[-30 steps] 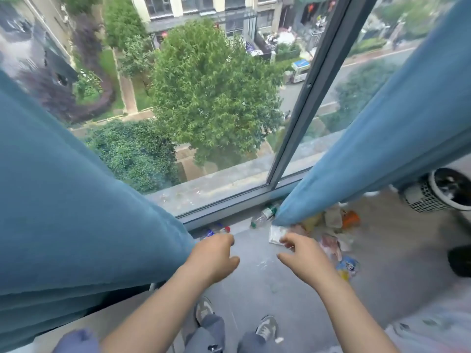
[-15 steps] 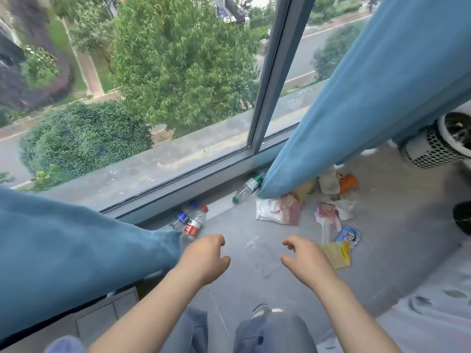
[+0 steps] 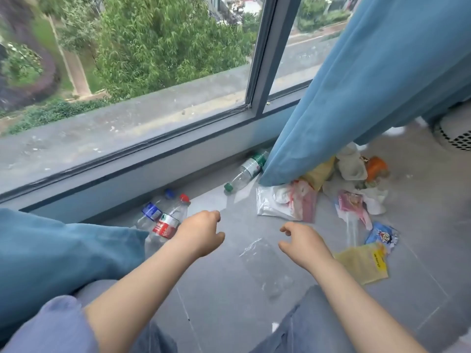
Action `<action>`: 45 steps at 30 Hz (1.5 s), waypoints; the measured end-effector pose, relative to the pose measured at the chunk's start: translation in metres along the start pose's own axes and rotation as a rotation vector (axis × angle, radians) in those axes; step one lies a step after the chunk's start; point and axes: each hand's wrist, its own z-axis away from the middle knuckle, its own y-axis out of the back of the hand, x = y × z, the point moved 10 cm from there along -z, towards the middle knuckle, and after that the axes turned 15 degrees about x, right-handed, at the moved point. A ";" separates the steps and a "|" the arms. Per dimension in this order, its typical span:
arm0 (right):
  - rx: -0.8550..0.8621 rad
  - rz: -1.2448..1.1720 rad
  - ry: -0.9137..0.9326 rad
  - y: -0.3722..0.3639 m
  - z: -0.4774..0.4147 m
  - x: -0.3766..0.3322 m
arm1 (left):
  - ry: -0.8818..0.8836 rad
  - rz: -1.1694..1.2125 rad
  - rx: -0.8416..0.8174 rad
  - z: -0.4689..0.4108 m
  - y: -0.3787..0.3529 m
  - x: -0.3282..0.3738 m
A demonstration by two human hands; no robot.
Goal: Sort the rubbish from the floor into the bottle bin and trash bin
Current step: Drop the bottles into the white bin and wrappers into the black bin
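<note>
Red-capped bottle (image 3: 168, 222), blue-capped bottle (image 3: 152, 212), green-capped bottle (image 3: 246, 171), all clear, sideways.

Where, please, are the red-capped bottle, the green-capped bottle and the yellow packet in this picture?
red-capped bottle (image 3: 166, 223), head view, on its red-and-white label.
green-capped bottle (image 3: 242, 177), head view, on its clear body.
yellow packet (image 3: 362, 264), head view, on its flat middle.

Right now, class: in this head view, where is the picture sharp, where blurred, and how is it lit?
Head view: soft, even daylight from the window, no hard shadows; red-capped bottle and green-capped bottle fairly sharp; the shrubs outside at top left smeared; the clear plastic wrapper shows faint glare.
</note>
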 end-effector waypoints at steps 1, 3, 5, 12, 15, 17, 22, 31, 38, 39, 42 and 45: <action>0.002 -0.007 0.007 -0.012 -0.009 0.003 | -0.022 -0.026 0.012 -0.011 -0.009 -0.003; -0.013 0.000 0.034 -0.037 -0.029 0.007 | -0.069 -0.088 0.051 -0.033 -0.023 -0.008; -0.024 0.043 0.084 -0.058 -0.050 0.006 | -0.115 -0.135 0.068 -0.049 -0.037 -0.014; 0.054 0.330 0.396 -0.105 -0.074 -0.023 | -0.197 -0.195 0.089 -0.083 -0.061 -0.032; -0.017 0.434 0.473 -0.124 -0.067 -0.022 | -0.218 -0.208 0.123 -0.087 -0.069 -0.045; 0.001 0.440 0.531 -0.125 -0.073 -0.027 | -0.194 -0.214 0.146 -0.088 -0.083 -0.065; -0.006 0.416 0.579 -0.149 -0.087 -0.022 | -0.090 -0.270 0.175 -0.093 -0.106 -0.124; -0.045 0.349 0.513 -0.180 -0.073 0.011 | 0.073 -0.209 0.281 -0.108 -0.121 -0.171; 0.000 0.258 0.474 -0.178 -0.073 0.017 | 0.135 -0.038 0.313 -0.114 -0.137 -0.167; 0.004 0.253 0.460 -0.178 -0.074 0.022 | 0.157 -0.032 0.298 -0.115 -0.140 -0.166; 0.012 0.242 0.409 -0.180 -0.073 0.039 | 0.284 -0.027 0.291 -0.116 -0.140 -0.177; -0.005 0.237 0.349 -0.186 -0.071 0.058 | 0.360 -0.084 0.271 -0.111 -0.143 -0.189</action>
